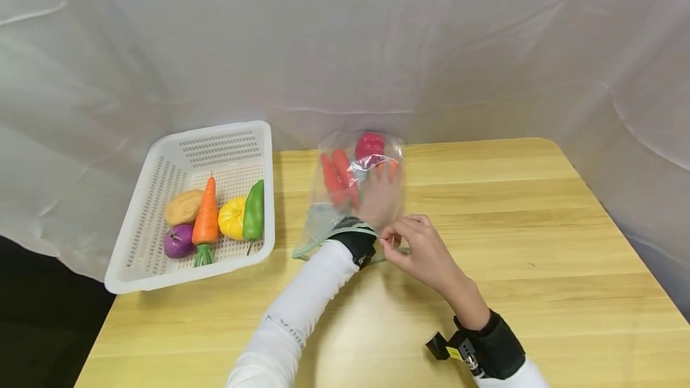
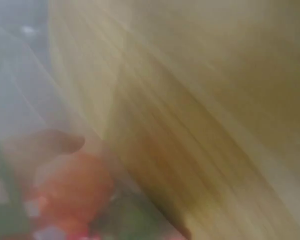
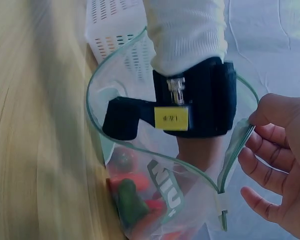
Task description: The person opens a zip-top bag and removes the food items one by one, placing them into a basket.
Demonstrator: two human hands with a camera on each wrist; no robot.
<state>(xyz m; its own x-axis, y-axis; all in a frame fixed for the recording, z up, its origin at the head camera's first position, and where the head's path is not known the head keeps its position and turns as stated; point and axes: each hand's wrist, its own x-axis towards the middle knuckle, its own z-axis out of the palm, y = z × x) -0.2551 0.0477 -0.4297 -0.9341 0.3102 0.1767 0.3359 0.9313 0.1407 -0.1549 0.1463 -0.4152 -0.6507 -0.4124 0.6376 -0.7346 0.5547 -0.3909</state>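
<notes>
A clear zip bag [image 1: 318, 226] with a green-edged mouth lies on the table, holding several vegetables. Inside are a red bell pepper [image 1: 369, 144], long red-orange pieces [image 1: 332, 179] and a green piece [image 3: 132, 202]. My left hand [image 1: 380, 199] is inside the bag up to the wristband, its fingers by an orange vegetable [image 2: 77, 187]. Plastic and blur veil that hand, and I cannot tell whether it grips the vegetable. At the right side of the mouth, my right hand [image 1: 420, 250] pinches the bag's rim between thumb and index finger, the other fingers loosely bent.
To the left stands a white perforated basket [image 1: 135, 226] with a potato [image 1: 183, 207], a carrot [image 1: 207, 214], a purple round vegetable [image 1: 179, 241], a yellow pumpkin [image 1: 232, 218] and a green pepper [image 1: 254, 211]. A pale curtain [image 1: 345, 47] hangs behind the wooden table [image 1: 539, 268].
</notes>
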